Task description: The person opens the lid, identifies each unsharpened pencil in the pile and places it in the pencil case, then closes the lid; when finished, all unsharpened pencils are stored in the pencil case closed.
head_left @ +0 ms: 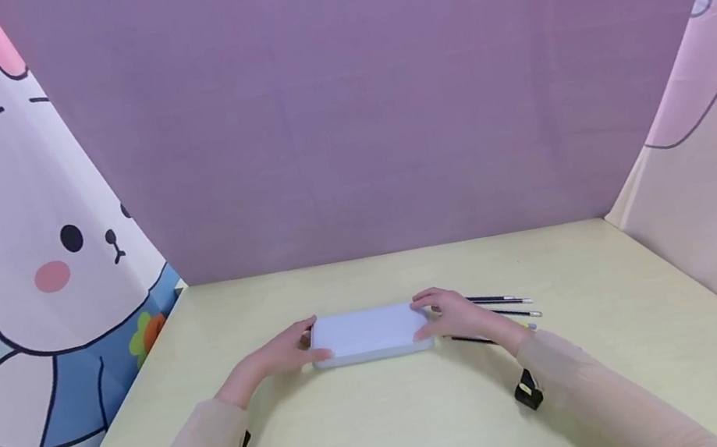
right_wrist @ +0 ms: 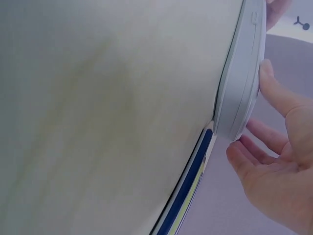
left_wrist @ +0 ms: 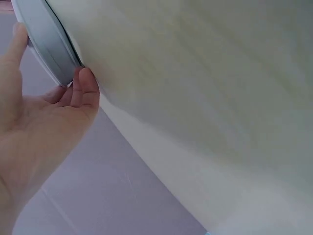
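A flat white pencil case (head_left: 370,332) lies lengthwise across the table, its lid down. My left hand (head_left: 287,348) holds its left end, thumb at the front corner of the lid. In the left wrist view the fingertips (left_wrist: 88,81) of that hand bend in low against the end of the case (left_wrist: 46,41). At the opposite end my right hand (head_left: 452,316) grips the case, its thumb over the lid's edge. The right wrist view shows that thumb on the lid side of the case (right_wrist: 240,73) and the fingers at its end.
Several dark pencils (head_left: 514,313) lie on the table (head_left: 393,431) just right of the case, partly hidden behind my right hand and forearm. A purple cloth (head_left: 338,100) rises at the table's far edge. Printed curtains (head_left: 46,228) hang at both sides.
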Available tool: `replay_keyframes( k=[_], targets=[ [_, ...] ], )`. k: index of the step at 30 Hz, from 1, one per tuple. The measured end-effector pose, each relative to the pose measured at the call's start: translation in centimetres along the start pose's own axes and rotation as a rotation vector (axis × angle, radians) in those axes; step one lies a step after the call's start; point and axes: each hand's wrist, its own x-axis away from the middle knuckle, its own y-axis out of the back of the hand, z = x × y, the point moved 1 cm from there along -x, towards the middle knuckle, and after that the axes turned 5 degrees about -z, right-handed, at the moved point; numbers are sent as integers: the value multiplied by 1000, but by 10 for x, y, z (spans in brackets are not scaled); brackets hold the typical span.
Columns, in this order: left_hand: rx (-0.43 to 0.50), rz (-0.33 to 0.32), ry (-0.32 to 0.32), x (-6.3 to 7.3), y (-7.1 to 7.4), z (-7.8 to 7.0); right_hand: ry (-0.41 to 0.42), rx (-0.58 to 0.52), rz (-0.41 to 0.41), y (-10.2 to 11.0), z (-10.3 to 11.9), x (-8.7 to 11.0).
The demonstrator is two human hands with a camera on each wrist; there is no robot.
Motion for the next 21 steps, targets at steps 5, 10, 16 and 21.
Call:
replay_keyframes(
  k=[5, 10, 16, 21],
  targets=[
    [-50, 20, 25, -2, 3, -3, -22, 14, -3, 1, -4, -3],
    [-43, 21, 37, -4, 5, -3, 1, 39, 19, 5, -2, -5],
    [-59, -17, 10, -2, 4, -9, 100, 39, -19, 19, -3, -1],
    [-61, -198, -104, 8, 11, -18, 171, 84, -165, 50, -11, 6]
  ],
)
